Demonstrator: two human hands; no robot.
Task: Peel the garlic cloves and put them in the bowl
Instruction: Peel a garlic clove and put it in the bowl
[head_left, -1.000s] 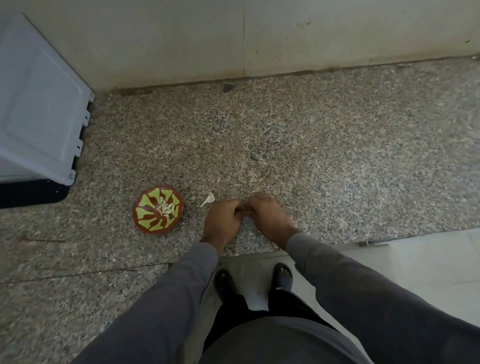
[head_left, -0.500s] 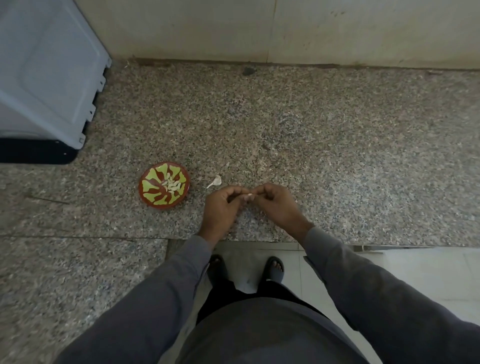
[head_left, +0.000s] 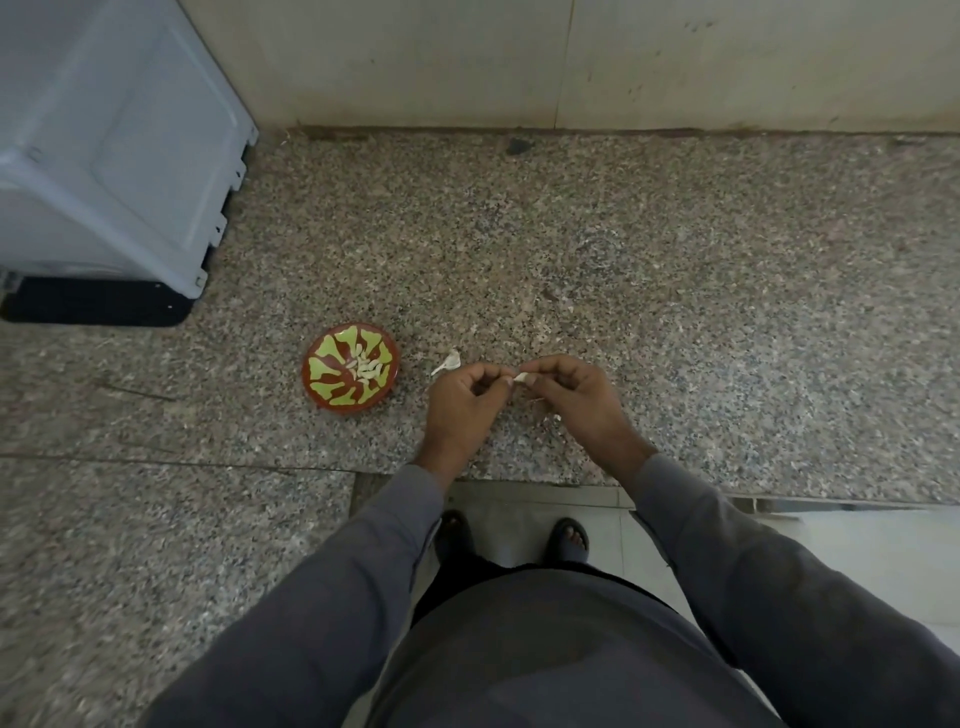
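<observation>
Above the granite bench (head_left: 675, 312), pinched between left hand (head_left: 460, 402) and right hand (head_left: 576, 397): garlic clove (head_left: 521, 377), likely light, papery, slippery; best gripped at ends. Bowl (head_left: 351, 367) near left.

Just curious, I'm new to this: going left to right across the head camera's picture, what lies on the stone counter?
Grey plastic box → red and green bowl → loose garlic skin → left hand → garlic clove → right hand.

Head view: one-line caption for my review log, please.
Both hands, left hand and right hand, pinch a garlic clove beside the bowl.
</observation>
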